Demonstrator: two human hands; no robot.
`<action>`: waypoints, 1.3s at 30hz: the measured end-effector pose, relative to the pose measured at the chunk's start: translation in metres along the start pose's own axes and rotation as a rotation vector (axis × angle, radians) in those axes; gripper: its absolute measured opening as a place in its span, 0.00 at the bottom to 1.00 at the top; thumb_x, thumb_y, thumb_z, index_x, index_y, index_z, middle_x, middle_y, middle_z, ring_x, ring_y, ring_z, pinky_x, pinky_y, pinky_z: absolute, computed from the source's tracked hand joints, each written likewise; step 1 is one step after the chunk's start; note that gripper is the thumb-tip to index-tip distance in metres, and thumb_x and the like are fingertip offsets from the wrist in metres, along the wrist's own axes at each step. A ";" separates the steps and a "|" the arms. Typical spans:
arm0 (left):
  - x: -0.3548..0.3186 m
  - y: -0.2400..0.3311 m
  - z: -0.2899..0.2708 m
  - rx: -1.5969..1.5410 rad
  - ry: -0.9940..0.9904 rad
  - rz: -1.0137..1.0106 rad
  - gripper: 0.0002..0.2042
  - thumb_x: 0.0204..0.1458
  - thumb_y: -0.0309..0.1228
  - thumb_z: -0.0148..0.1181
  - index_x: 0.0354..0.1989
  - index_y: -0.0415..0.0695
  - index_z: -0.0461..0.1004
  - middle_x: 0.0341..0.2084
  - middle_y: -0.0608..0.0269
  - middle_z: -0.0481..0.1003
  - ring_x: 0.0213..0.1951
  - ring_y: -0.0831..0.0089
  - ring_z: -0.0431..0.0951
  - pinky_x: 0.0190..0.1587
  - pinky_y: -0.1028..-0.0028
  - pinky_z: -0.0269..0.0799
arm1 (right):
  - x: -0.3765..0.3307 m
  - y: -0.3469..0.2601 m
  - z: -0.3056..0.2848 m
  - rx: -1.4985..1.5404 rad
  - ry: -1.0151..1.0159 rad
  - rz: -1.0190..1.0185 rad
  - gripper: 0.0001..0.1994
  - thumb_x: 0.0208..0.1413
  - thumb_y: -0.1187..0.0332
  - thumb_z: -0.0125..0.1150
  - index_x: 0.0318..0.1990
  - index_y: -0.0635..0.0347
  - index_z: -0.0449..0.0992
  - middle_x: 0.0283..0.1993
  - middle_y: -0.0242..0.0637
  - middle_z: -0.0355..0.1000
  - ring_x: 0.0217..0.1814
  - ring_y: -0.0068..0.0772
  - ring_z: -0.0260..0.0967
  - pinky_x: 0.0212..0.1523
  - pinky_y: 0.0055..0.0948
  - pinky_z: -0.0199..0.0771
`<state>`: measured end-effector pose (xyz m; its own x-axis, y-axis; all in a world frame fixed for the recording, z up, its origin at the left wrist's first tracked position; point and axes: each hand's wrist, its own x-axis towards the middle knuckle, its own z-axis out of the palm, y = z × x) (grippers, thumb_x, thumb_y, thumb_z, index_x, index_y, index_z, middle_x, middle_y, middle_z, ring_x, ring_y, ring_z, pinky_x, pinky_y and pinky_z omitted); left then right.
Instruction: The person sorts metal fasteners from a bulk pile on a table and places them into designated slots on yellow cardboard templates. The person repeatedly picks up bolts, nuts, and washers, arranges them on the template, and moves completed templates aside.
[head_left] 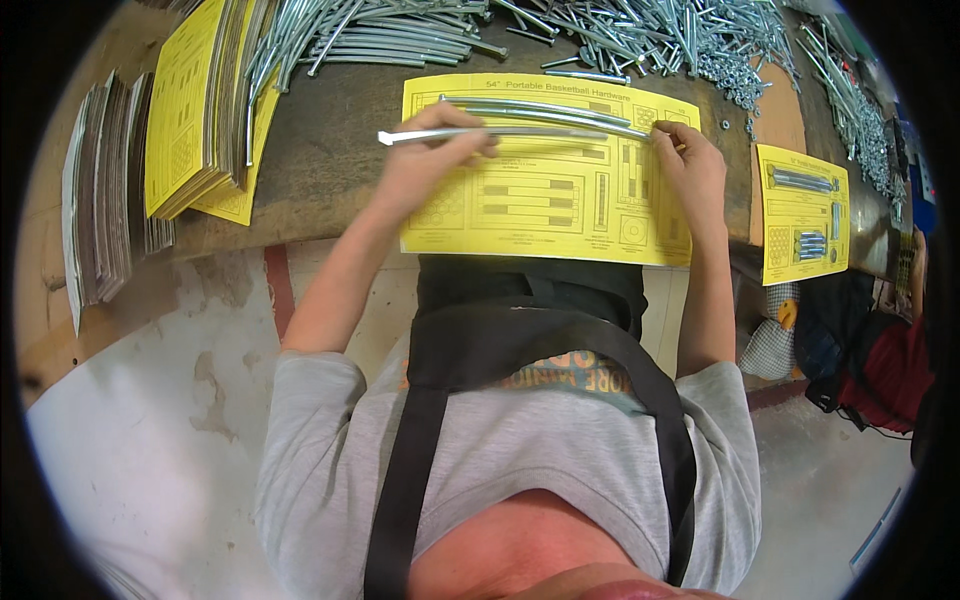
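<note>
My left hand [432, 158] grips a long silver bolt [540, 132] near its head and holds it level over a yellow printed hardware card [540, 225]. More long bolts [530, 108] lie side by side across the card's upper part. At their right end, my right hand [692, 170] is closed, with thumb and fingertips pinched at the tip of one long bolt. The card rests at the table's front edge, its lower side close to my black apron [530, 330].
Long bolts [400, 40] lie heaped at the back, beside shorter bolts [640, 35] and a pile of nuts [735, 80]. Yellow cards [185, 110] stand stacked at left. Another card with bolts [805, 215] lies at right. A co-worker's arm [917, 275] shows at the far right.
</note>
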<state>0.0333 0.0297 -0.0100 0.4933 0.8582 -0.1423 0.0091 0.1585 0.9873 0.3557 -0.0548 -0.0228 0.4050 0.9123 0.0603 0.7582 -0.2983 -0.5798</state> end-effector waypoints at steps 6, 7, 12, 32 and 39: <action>0.005 -0.014 0.004 0.036 -0.100 -0.165 0.12 0.55 0.31 0.66 0.45 0.40 0.79 0.30 0.65 0.81 0.33 0.82 0.79 0.36 0.81 0.72 | 0.002 -0.027 0.002 -0.055 0.114 -0.257 0.10 0.55 0.63 0.65 0.40 0.56 0.83 0.35 0.37 0.76 0.33 0.41 0.75 0.36 0.36 0.74; 0.001 -0.013 0.005 0.013 -0.091 -0.201 0.12 0.55 0.31 0.65 0.46 0.41 0.79 0.30 0.65 0.81 0.32 0.82 0.79 0.35 0.81 0.72 | 0.005 -0.037 0.006 -0.051 0.158 -0.362 0.09 0.54 0.63 0.66 0.39 0.56 0.83 0.35 0.36 0.76 0.33 0.41 0.75 0.36 0.37 0.74; -0.012 -0.011 0.013 -0.138 -0.025 -0.299 0.13 0.57 0.34 0.63 0.47 0.42 0.78 0.36 0.65 0.81 0.36 0.82 0.78 0.36 0.82 0.70 | 0.030 -0.092 0.060 0.010 -0.096 -0.808 0.08 0.51 0.66 0.66 0.39 0.53 0.80 0.35 0.34 0.71 0.43 0.41 0.71 0.42 0.39 0.72; 0.001 -0.032 0.004 -0.996 -0.069 -0.644 0.21 0.68 0.38 0.44 0.60 0.32 0.63 0.55 0.44 0.73 0.54 0.60 0.77 0.49 0.66 0.80 | -0.187 0.024 -0.103 -0.741 -0.877 -0.023 0.09 0.50 0.78 0.63 0.41 0.66 0.78 0.31 0.42 0.78 0.32 0.34 0.78 0.37 0.31 0.76; 0.011 -0.001 0.003 0.612 -0.151 0.173 0.17 0.56 0.42 0.61 0.43 0.40 0.80 0.42 0.57 0.79 0.37 0.67 0.79 0.40 0.68 0.75 | -0.052 -0.027 -0.030 -0.126 0.053 -0.282 0.04 0.55 0.71 0.63 0.35 0.62 0.78 0.30 0.43 0.75 0.29 0.43 0.73 0.31 0.35 0.70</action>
<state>0.0414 0.0379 -0.0124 0.6487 0.7610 -0.0106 0.3902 -0.3206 0.8631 0.3297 -0.1028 0.0139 0.1934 0.9492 0.2484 0.9005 -0.0712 -0.4290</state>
